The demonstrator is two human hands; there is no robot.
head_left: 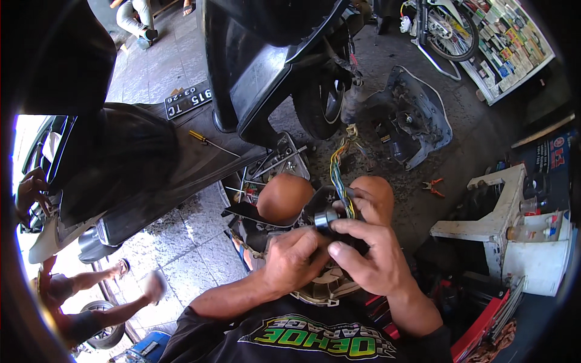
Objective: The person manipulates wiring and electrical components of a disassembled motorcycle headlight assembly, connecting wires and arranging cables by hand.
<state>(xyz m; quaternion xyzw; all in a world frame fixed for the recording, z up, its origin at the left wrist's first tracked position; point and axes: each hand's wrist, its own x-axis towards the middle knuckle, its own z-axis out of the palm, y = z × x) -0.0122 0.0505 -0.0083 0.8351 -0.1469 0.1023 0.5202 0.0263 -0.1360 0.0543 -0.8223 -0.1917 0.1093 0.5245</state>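
A wiring harness (340, 169) of yellow, blue, green and red wires runs down from the scooter's front into my hands. My right hand (372, 245) is closed round its lower end, fingers curled and thumb pointing toward my left hand. Beside those fingers sits a shiny black round piece (325, 219) that looks like a roll of tape. My left hand (295, 257) is closed in a pinch just below it; what its fingers grip is hidden. Under both hands, between my knees, lies a dark scooter cover with a pale inner frame (331, 284).
Ahead stands a scooter with its front wheel (313, 112) exposed. A removed panel (417, 121), red-handled pliers (433, 187), a screwdriver (206, 140) and a tray of tools (296, 163) lie around. A white stool (493, 212) stands right; another person's legs (100, 296) show left.
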